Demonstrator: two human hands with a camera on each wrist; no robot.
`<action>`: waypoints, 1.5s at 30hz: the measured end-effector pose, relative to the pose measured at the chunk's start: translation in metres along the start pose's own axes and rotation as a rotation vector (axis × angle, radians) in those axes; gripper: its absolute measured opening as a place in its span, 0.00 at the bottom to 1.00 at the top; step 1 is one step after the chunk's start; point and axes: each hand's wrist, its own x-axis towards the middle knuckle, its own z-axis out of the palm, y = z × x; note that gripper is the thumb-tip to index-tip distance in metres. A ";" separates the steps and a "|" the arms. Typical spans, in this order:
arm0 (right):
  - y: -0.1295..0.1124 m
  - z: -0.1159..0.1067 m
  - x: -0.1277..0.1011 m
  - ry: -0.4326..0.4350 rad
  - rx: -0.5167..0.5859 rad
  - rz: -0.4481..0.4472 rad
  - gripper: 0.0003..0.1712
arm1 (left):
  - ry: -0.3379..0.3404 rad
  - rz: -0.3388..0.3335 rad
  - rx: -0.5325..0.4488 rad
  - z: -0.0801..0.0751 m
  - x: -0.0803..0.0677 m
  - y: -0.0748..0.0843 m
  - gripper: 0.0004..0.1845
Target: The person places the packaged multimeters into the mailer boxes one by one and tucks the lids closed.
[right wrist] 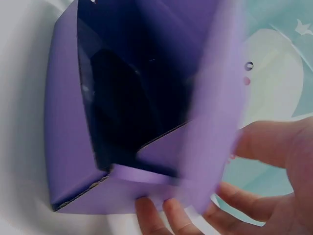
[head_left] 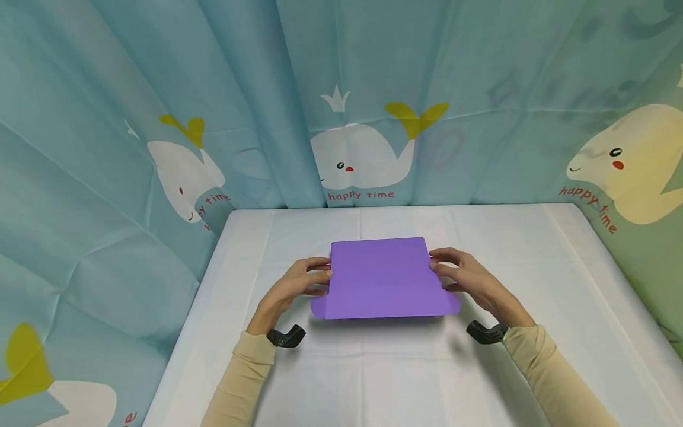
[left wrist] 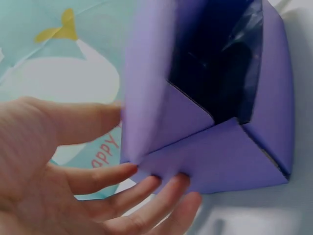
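A purple cardboard box (head_left: 381, 279) lies on the white table between both hands, its lid partly raised. In the wrist views, the dark inside (left wrist: 220, 73) shows through the gap under the lid. My left hand (head_left: 301, 280) holds the box's left side, with its thumb by the lid edge and several fingertips against the side wall (left wrist: 215, 161). On the opposite side, my right hand (head_left: 466, 276) grips in much the same way, thumb at the lid (right wrist: 210, 112) and fingers touching the wall below. The lid's front flap has rounded ears at both ends.
A white cloth covers the table (head_left: 405, 379). Behind and beside it hangs a blue-green curtain (head_left: 256, 107) printed with whales. Each wrist carries a black device (head_left: 286, 337).
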 end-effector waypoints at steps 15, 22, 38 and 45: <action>0.007 0.006 0.001 0.027 0.032 -0.052 0.36 | 0.151 -0.010 -0.026 0.014 0.008 -0.007 0.34; 0.007 0.009 0.000 0.050 0.038 -0.057 0.36 | 0.184 0.007 -0.050 0.019 0.007 -0.008 0.34; 0.013 0.014 0.002 0.121 0.009 -0.030 0.34 | 0.244 0.042 -0.028 0.030 0.007 -0.010 0.33; 0.015 0.014 0.001 0.119 0.019 -0.053 0.34 | 0.276 0.058 0.160 0.033 0.004 -0.005 0.33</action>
